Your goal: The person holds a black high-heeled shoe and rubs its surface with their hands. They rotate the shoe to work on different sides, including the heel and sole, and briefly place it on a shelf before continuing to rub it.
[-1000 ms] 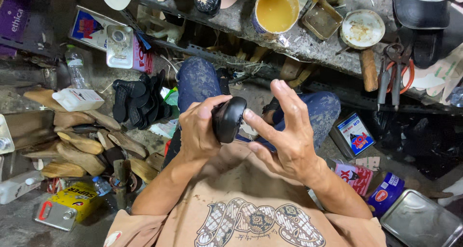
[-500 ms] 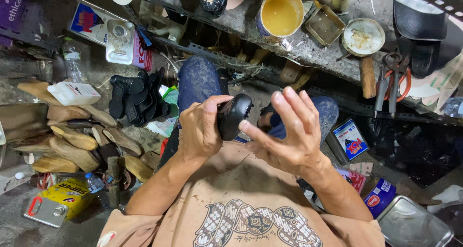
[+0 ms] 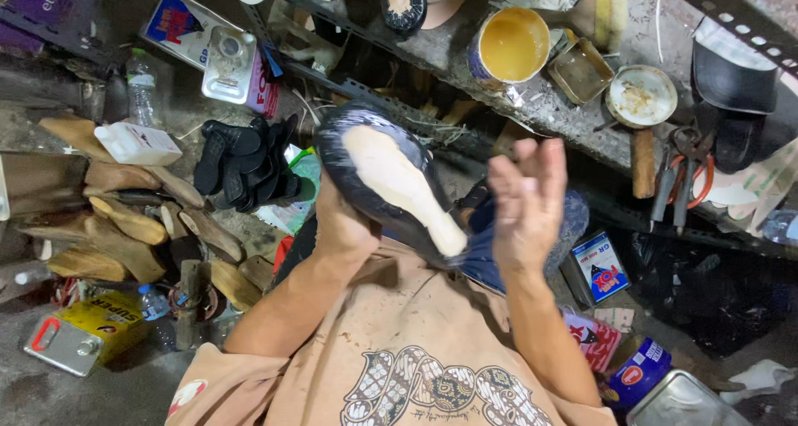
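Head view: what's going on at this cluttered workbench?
A seated person's left hand holds up a dark shoe upper on a last, its pale sole side facing the camera. The right hand is open beside it, not touching. An open can of yellow glue and pliers sit on the bench beyond.

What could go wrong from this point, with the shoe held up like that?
The left hand alone grips the dark shoe, sole side up, while the right hand is open and off it, so it may slip. The open tin of yellow glue sits near the shelf edge and could be knocked.
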